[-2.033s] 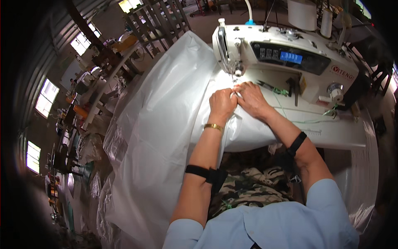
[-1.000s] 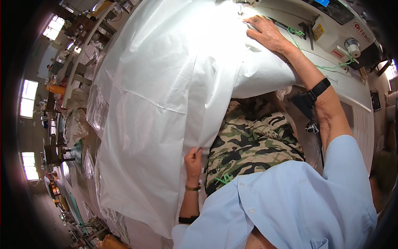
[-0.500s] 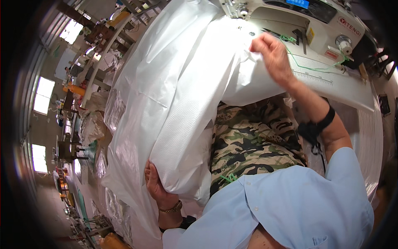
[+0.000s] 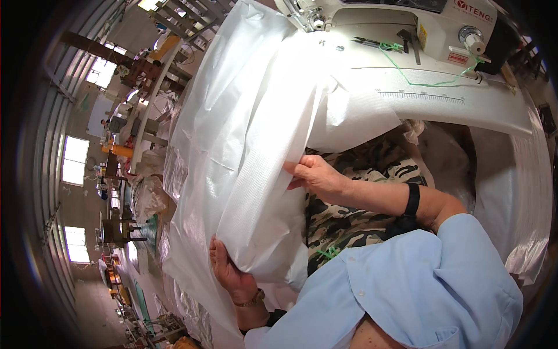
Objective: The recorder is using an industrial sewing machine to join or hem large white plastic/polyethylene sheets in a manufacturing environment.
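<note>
A large white woven plastic sheet (image 4: 256, 168), folded lengthwise, runs from under the head of a sewing machine (image 4: 401, 17) down over my lap. At its near end my left hand (image 4: 233, 274) grips the fold; its fingers partly disappear behind the material. Further up, at the sheet's right edge, my right hand (image 4: 318, 177) pinches the material between thumb and fingers. The strip between the two hands is fairly smooth, with creases toward the machine. Bright light washes out the part by the needle.
On the white machine bed (image 4: 430, 104) lie dark snips (image 4: 372, 43), a green thread (image 4: 407, 75) and a printed ruler scale. Further plastic sheeting (image 4: 511, 186) hangs at the right. Other machines and work tables (image 4: 122, 230) stand to the left.
My right hand has come down from beside the needle area to the sheet's edge above my lap. My left hand stays on the fold. The view has shifted slightly.
</note>
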Demonstrator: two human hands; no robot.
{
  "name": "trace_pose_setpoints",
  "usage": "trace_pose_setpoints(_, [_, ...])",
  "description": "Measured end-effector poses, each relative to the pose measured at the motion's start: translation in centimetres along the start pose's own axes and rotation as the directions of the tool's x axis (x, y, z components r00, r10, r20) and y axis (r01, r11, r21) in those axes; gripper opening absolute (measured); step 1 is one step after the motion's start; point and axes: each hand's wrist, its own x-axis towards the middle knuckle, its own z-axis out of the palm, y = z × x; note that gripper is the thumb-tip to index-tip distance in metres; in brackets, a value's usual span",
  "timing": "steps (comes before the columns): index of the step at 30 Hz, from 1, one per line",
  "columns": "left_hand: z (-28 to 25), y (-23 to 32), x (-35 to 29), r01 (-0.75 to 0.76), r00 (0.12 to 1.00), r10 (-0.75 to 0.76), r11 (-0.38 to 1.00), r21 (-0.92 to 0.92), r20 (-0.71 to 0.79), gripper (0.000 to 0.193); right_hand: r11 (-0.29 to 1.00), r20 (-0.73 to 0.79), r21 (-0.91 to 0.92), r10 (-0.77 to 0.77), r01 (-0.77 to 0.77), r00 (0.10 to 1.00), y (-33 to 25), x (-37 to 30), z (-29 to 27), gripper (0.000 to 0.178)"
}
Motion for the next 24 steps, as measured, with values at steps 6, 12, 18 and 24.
trace_pose_setpoints(6, [-6.6,-2.0,7.7,-0.013,0.992,-0.056,0.854,0.520,0.117,0.017,0.999,0.146,-0.038,0.009,-0.003,0.989,-2.2,-4.4,-2.3,0.036])
trace_pose_setpoints(12, [-2.7,-5.0,8.7,-0.463,0.886,-0.143,-0.314,0.829,0.441,0.013,0.975,0.217,-0.222,0.020,0.029,0.976,-2.6,-6.2,-2.0,0.038])
trace_pose_setpoints(18, [7.8,-2.6,3.8,-0.780,0.620,0.121,0.197,0.593,0.775,0.026,0.778,0.132,-0.600,-0.136,0.188,0.982,-0.2,-8.2,-0.1,0.036])
trace_pose_setpoints(24, [10.6,-6.4,3.0,-0.248,0.801,-0.348,0.549,0.799,0.487,0.020,0.425,0.534,-0.739,-0.103,0.522,0.839,-0.4,-8.5,-1.2,0.025])
